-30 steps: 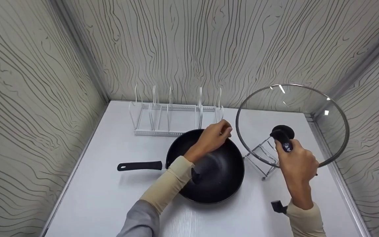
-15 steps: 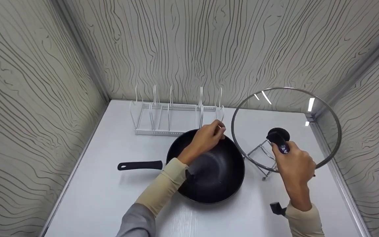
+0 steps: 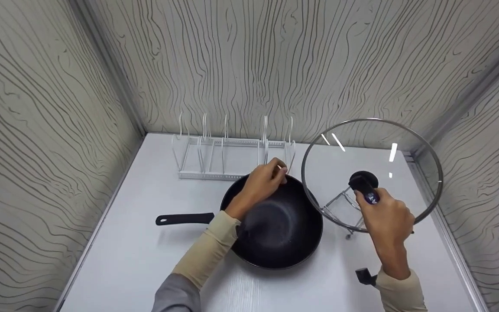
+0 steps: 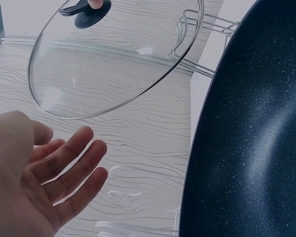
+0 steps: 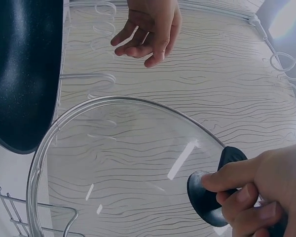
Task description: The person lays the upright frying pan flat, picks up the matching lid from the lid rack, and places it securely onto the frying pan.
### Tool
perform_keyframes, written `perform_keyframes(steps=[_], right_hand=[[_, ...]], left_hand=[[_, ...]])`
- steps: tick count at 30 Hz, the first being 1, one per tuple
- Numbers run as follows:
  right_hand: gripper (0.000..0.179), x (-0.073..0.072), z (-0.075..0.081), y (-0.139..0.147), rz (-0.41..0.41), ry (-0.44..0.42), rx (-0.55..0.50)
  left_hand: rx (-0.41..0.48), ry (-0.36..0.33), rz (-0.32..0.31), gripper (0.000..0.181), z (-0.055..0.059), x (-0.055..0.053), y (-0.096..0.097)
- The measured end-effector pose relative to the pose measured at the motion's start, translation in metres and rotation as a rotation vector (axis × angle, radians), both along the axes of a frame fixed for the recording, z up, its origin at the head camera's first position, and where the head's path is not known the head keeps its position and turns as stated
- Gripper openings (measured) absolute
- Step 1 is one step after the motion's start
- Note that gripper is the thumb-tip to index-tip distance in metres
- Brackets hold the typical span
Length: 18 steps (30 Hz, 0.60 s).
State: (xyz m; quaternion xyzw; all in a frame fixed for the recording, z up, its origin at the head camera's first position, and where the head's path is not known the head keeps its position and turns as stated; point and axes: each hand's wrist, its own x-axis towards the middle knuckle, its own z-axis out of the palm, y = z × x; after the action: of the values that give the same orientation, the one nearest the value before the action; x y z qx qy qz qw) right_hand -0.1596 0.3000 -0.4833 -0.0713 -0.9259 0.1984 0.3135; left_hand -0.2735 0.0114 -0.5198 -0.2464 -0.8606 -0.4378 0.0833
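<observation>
My right hand [image 3: 386, 216] grips the black handle [image 5: 207, 197] of a round glass lid [image 3: 332, 160] with a metal rim. The lid is held up on the right, tilted, over a small chrome wire rack [image 3: 342, 206]. A black wok [image 3: 275, 234] stands on the table, its long black handle [image 3: 184, 219] pointing left. Above the wok's far side hovers my left hand [image 3: 264, 180], holding nothing. In the left wrist view that hand's fingers [image 4: 79, 168] are loosely bent, apart from both the lid and the wok.
A white wire rack [image 3: 208, 175] with upright dividers stands behind the wok, near the back wall [image 3: 249, 65]. Wood-grain panels close in the white table [image 3: 124, 242] at the back and both sides. A black camera mount [image 3: 365, 276] juts from the right wrist.
My right hand has moved the lid slightly left and lower in the head view. The left hand has drifted left over the wok. The wok and both racks have stayed put.
</observation>
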Motion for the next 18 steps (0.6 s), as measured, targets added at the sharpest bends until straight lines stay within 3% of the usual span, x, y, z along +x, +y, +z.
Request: perform_keyframes(steps=[18], right_hand=[[0.040,-0.002,-0.007,-0.002,0.049,0.024,0.032]], left_hand=[[-0.025,0.015,0.007,0.020,-0.001,0.004,-0.031]])
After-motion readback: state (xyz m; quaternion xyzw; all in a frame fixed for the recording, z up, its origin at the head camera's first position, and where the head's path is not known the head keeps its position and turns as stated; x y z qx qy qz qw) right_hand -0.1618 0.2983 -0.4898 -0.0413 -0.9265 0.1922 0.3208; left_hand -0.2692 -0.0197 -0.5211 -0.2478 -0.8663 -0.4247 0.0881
